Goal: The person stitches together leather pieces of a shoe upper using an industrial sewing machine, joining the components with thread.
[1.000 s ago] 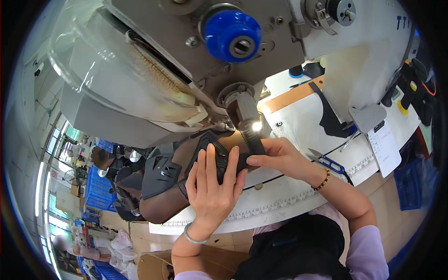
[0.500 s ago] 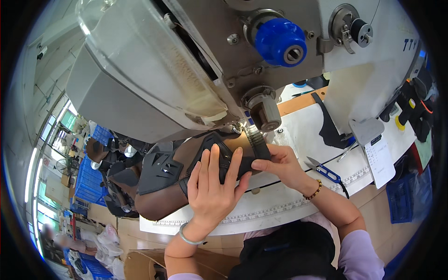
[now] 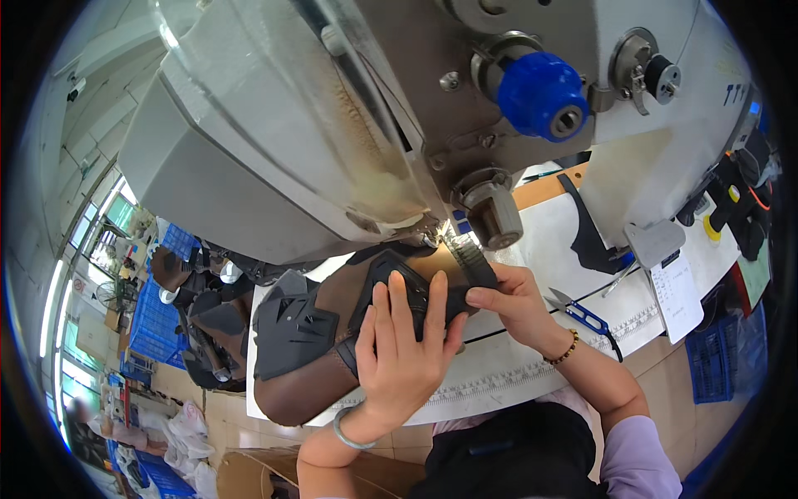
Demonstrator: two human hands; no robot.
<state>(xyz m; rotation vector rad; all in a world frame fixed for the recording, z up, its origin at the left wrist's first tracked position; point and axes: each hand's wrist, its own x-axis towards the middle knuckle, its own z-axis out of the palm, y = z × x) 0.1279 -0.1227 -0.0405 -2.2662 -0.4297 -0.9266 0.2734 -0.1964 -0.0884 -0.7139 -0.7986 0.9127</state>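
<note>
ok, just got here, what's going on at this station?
A person has a brown-and-black workpiece at a sewing machine, its far edge at the lit spot under the machine head. The left hand lies flat on top, fingers spread; the right hand pinches the black edge on the right. Blue-handled snips lie on the white table beyond the right hand.

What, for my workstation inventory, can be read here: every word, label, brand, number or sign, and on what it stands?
White machine housing: dark letters, not copied here.
Paper sheet: printing, too small to read.
Ruler strip: graduations; figures too small to read.
Wall sign: too small and blurred to read.
</note>
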